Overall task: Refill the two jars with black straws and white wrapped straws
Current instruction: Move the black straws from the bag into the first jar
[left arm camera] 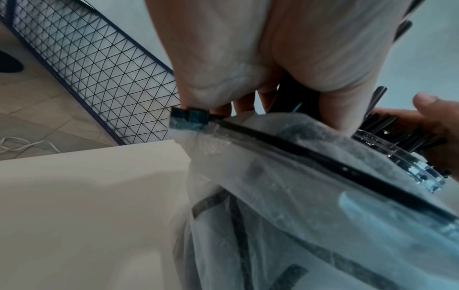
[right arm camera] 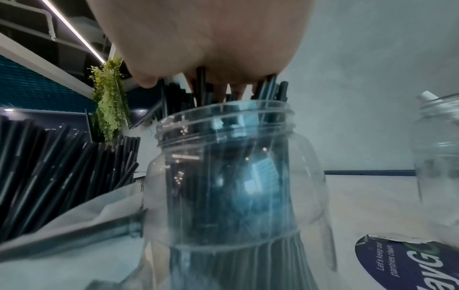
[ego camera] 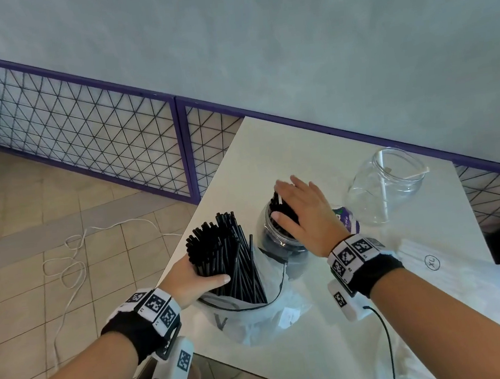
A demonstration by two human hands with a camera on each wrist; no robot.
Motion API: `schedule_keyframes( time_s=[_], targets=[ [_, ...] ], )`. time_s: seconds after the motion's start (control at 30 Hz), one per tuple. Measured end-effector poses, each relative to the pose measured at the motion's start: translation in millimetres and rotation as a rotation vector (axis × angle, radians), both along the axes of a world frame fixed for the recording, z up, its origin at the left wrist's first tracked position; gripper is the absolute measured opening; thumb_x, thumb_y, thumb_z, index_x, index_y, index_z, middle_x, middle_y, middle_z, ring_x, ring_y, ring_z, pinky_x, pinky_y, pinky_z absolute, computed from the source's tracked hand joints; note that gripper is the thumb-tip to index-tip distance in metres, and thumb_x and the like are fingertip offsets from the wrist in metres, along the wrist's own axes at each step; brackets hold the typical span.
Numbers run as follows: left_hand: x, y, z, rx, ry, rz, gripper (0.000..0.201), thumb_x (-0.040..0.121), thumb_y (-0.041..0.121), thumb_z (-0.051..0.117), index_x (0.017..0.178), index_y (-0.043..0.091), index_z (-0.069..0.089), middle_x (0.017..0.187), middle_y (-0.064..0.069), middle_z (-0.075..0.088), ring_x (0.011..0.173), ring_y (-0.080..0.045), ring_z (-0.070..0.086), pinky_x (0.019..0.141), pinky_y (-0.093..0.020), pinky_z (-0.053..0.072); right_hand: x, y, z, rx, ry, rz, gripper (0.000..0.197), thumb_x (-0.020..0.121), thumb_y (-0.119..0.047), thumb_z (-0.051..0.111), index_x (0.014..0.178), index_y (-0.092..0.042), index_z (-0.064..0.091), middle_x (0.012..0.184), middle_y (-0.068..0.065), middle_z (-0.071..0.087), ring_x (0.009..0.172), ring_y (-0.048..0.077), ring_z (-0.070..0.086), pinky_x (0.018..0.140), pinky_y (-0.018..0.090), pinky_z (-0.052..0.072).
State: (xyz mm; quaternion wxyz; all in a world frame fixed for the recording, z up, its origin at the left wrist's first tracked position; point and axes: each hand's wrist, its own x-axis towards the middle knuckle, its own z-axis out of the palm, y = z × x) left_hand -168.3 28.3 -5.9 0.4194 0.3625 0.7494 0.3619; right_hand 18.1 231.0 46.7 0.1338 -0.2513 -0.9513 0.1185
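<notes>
Fingers of right hand [ego camera: 303,211] flat on upright black straws [ego camera: 281,209]; left hand [ego camera: 190,280] grips bundle [ego camera: 222,252].

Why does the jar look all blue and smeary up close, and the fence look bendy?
Right wrist view: the jar sits very near the lens, so it blurs, and its clear wall mirrors bluish light over the black straws. Head view: the wide lens curves the fence. Left wrist view: the bag is close, dim and soft.
</notes>
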Motion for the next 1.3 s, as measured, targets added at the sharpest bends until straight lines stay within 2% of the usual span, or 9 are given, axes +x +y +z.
schedule_keyframes(
  time_s=[0.13,0.3,0.43,0.57,0.7,0.8,0.9,1.07,1.3],
  targets=[
    [-2,-1,-1,0.011,-0.022,0.011,0.085,0.046,0.059,0.075,0.122,0.028,0.056,0.114,0.011,0.065,0.111,-0.01,0.058,0.105,-0.039,0.042,17,0,0,0.067,0.206,-0.062,0.08,0.092,-0.063,0.03,0.151,-0.01,0.018,0.16,0.005,0.015,0.148,0.02,0.011,0.119,0.039,0.009],
    [-2,1,-1,0.003,-0.009,0.008,0.081,0.044,0.06,0.072,0.118,0.031,0.056,0.113,0.01,0.064,0.11,-0.011,0.057,0.103,-0.036,0.041,33,4,-16,0.058,-0.031,-0.015,0.092,0.083,-0.072,0.034,0.152,-0.014,0.014,0.16,-0.002,0.007,0.148,0.02,0.007,0.118,0.048,0.017],
    [0,3,0,0.019,-0.006,0.011,0.081,0.043,0.06,0.071,0.117,0.031,0.055,0.111,0.011,0.064,0.108,-0.011,0.058,0.099,-0.031,0.041,12,15,-7,0.077,-0.016,0.028,0.1,0.074,-0.076,0.042,0.152,-0.021,0.013,0.161,0.001,0.007,0.148,0.024,0.008,0.119,0.044,0.012],
    [-2,3,-2,0.014,0.002,0.011,0.085,0.044,0.061,0.071,0.121,0.029,0.055,0.113,0.011,0.064,0.109,-0.01,0.057,0.101,-0.033,0.041,-15,23,-3,-0.001,-0.036,0.096,0.081,0.074,-0.07,0.048,0.144,-0.032,0.034,0.152,-0.004,0.034,0.141,0.022,0.029,0.113,0.049,0.031],
    [-3,4,-3,0.014,-0.012,0.016,0.087,0.045,0.06,0.073,0.123,0.028,0.055,0.114,0.012,0.064,0.111,-0.01,0.057,0.102,-0.035,0.041,-24,18,-7,0.009,0.127,0.14,0.047,0.078,-0.051,0.055,0.112,-0.02,0.067,0.116,-0.002,0.065,0.112,0.021,0.058,0.092,0.044,0.049],
    [-3,6,-4,0.04,-0.049,0.02,0.085,0.045,0.056,0.076,0.122,0.027,0.055,0.114,0.012,0.064,0.11,-0.007,0.057,0.103,-0.035,0.042,-20,16,-11,0.118,0.236,0.151,0.03,0.083,-0.036,0.058,0.096,-0.012,0.07,0.093,0.002,0.068,0.087,0.026,0.061,0.076,0.036,0.053],
    [-5,7,-5,0.034,-0.04,0.009,0.086,0.047,0.057,0.077,0.125,0.027,0.054,0.116,0.012,0.064,0.111,-0.007,0.057,0.103,-0.036,0.042,-19,19,-8,0.107,0.285,0.132,0.025,0.085,-0.031,0.058,0.087,-0.008,0.068,0.084,0.004,0.065,0.077,0.025,0.056,0.071,0.032,0.047],
    [-6,8,-6,0.024,-0.03,0.013,0.087,0.045,0.058,0.076,0.124,0.027,0.055,0.116,0.011,0.064,0.112,-0.009,0.057,0.104,-0.038,0.041,-23,32,24,-0.19,0.445,-0.15,0.009,0.086,-0.021,0.066,0.09,-0.013,0.065,0.088,-0.001,0.064,0.084,0.015,0.058,0.078,0.025,0.046],
    [-5,7,-2,0.03,-0.053,0.006,0.086,0.045,0.056,0.076,0.123,0.027,0.055,0.116,0.011,0.063,0.112,-0.01,0.056,0.103,-0.033,0.04,-15,54,23,-0.244,0.06,-0.289,0.042,0.09,-0.032,0.06,0.129,-0.02,0.051,0.122,0.005,0.051,0.115,0.025,0.044,0.102,0.035,0.036]
  ],
)
